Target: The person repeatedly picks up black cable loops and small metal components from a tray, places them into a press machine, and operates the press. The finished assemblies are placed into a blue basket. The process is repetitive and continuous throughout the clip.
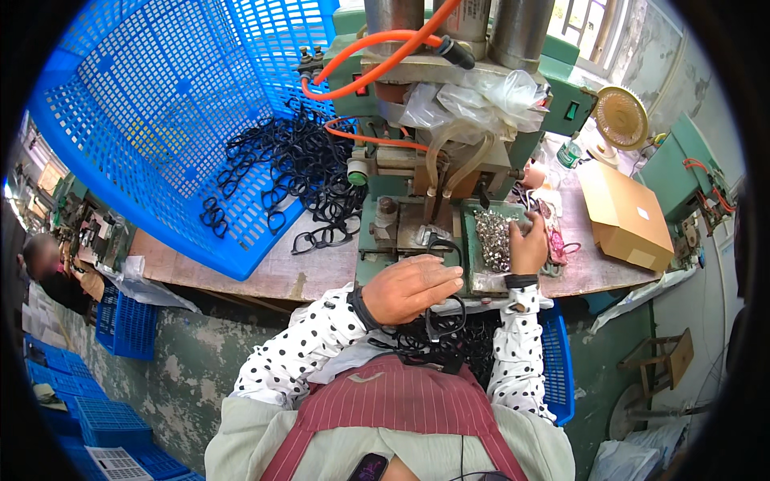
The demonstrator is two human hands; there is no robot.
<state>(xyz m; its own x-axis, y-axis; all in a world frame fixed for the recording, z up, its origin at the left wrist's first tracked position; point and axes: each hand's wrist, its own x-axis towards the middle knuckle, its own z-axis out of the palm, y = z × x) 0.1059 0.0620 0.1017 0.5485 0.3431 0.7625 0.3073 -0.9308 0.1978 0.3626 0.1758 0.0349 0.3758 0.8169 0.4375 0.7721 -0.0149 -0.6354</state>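
My left hand (413, 289) is closed on a black eyeglass frame (446, 324), its fingers pressed together across the frame in front of the green press (374, 268). One part of the frame rises past the fingertips toward the press fixture. Over at the right, my right hand (528, 247) is at the edge of a shallow tray (486, 283) of small shiny metal parts (493, 239). Its fingers are curled, and whatever is between them is too small to make out. More black frames (409, 341) lie in a heap below my left hand, by my lap.
A big blue basket (172, 228) tilts toward me at the left, with many black frames (309, 172) spilling onto the table (180, 260). Orange air hoses (385, 68) loop above the press. An open cardboard box (630, 220) stands right. Beneath the table edge is another blue basket (559, 373).
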